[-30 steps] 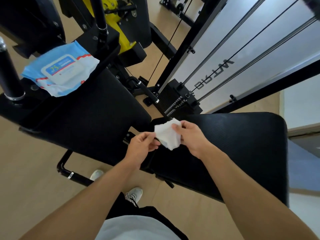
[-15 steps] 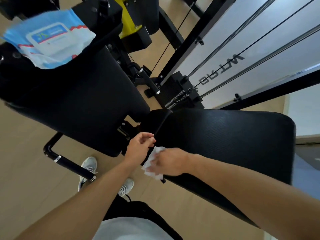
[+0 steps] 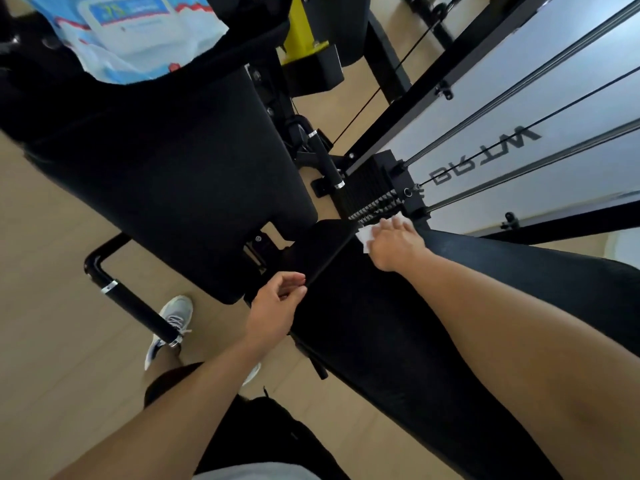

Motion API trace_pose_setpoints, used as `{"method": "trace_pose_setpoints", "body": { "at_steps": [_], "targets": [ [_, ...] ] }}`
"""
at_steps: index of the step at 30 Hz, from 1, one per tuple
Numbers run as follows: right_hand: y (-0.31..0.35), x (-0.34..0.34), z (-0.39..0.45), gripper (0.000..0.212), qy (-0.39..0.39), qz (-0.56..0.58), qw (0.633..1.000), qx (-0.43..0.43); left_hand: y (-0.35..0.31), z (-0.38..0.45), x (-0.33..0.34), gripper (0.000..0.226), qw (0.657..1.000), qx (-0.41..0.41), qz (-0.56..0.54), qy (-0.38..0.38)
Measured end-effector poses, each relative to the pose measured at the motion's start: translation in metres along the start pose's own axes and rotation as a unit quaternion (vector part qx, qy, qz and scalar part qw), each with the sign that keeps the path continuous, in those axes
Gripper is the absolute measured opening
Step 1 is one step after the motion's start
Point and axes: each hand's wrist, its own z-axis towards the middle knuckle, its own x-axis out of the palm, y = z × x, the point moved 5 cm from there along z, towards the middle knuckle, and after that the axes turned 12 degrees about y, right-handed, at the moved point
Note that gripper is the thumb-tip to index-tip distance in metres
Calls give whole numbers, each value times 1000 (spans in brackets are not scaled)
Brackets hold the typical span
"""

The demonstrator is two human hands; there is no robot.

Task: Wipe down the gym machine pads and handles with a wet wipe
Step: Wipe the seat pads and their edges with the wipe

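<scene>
A: Wipe [image 3: 363,233] under the right hand [image 3: 394,245], pressed flat against the far corner of the seat pad [image 3: 450,306], close beside the weight stack [image 3: 372,192]. The fingers look spread out over it rather than curled round it.

B: And the left hand [image 3: 277,306]?

A: Loosely curled at the near edge of the same pad, holding nothing that I can make out. It may be touching the edge; I cannot tell.

B: What could go wrong?

A: With only flat pressure on it, the wipe could bunch up or slide out off the corner and drop to the floor [image 3: 52,323]. A long stroke toward the stack might also catch the fingers on the plates.

B: Anything left to do?

A: Likely most of it. The back pad [image 3: 156,168] looks untouched, and the pack of wipes [image 3: 131,32] sits on top of it, so it will need moving.
</scene>
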Motion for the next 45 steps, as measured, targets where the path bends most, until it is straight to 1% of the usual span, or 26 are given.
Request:
{"method": "trace_pose_setpoints", "body": {
  "at_steps": [2, 3, 5, 8, 10, 12, 14, 16, 17, 19, 20, 22, 23, 25, 26, 28, 29, 30, 31, 33, 34, 35, 36, 38, 42, 45],
  "targets": [
    [15, 0, 14, 57, 17, -16, 1000, -9, 10, -2, -7, 17, 1000, 0, -7, -12],
    [30, 0, 13, 56, 23, -37, 998, -34, 15, -3, -10, 17, 1000, 1, -11, -19],
    [79, 2, -1, 48, 27, -97, 987, -128, 24, -6, -16, 17, 999, 0, -9, -37],
    [150, 20, -60, 41, 22, -157, 947, -281, 32, -10, -20, 18, 998, -12, -4, -54],
    [167, 34, -92, 45, 49, -137, 930, -338, 30, -13, -22, 18, 998, -15, -16, -62],
    [153, 45, -94, 47, 86, -123, 923, -356, 24, -17, -21, 17, 998, -13, -19, -61],
    [113, 31, -68, 39, 75, -105, 946, -296, 20, -20, -19, 16, 999, -8, -13, -51],
    [51, 5, -32, 43, 47, -70, 984, -159, 18, -22, -18, 16, 999, -4, -8, -34],
    [21, -6, -18, 47, 44, -42, 993, -99, 18, -23, -18, 16, 1000, -3, -4, -26],
    [-17, -12, 3, 53, 51, 2, 998, -33, 21, -24, -20, 16, 1000, -3, 7, -17],
    [-17, -11, 8, 55, 49, -13, 998, -29, 24, -25, -21, 16, 1000, -4, 10, -18],
    [16, -9, 4, 55, 47, -56, 995, -69, 27, -28, -23, 17, 999, -17, 19, -23],
    [43, -2, -5, 53, 50, -91, 988, -115, 27, -30, -24, 18, 999, -27, 25, -25],
    [107, 17, -36, 43, 44, -159, 955, -247, 28, -35, -24, 18, 998, -40, 27, -28],
    [136, 29, -53, 38, 49, -170, 938, -298, 26, -37, -23, 18, 998, -40, 24, -30],
    [172, 51, -79, 34, 79, -147, 922, -348, 19, -39, -24, 17, 998, -38, 27, -31],
    [177, 55, -82, 36, 92, -129, 922, -352, 18, -38, -26, 17, 998, -40, 30, -32],
    [170, 51, -79, 37, 79, -109, 932, -337, 17, -37, -29, 17, 998, -42, 35, -27],
    [153, 44, -69, 38, 58, -85, 950, -295, 16, -37, -32, 16, 998, -42, 43, -16],
    [98, 22, -42, 44, 13, -29, 988, -149, 14, -38, -41, 16, 997, -43, 64, 3],
    [67, 12, -31, 49, 14, -15, 997, -73, 13, -39, -48, 15, 996, -45, 71, 7],
    [45, 5, -25, 54, 18, -11, 1000, -21, 13, -39, -55, 16, 996, -46, 76, 10],
    [34, 3, -22, 58, 25, -22, 999, 1, 13, -41, -63, 16, 996, -47, 78, 12],
    [48, 5, -26, 61, 33, -25, 999, -22, 11, -45, -76, 16, 995, -56, 82, 11],
    [151, 43, -81, 57, 56, -51, 982, -172, 5, -51, -84, 18, 992, -66, 104, 39],
    [184, 53, -101, 63, 92, -44, 983, -155, -4, -45, -80, 21, 989, -58, 111, 79]
  ]
}}
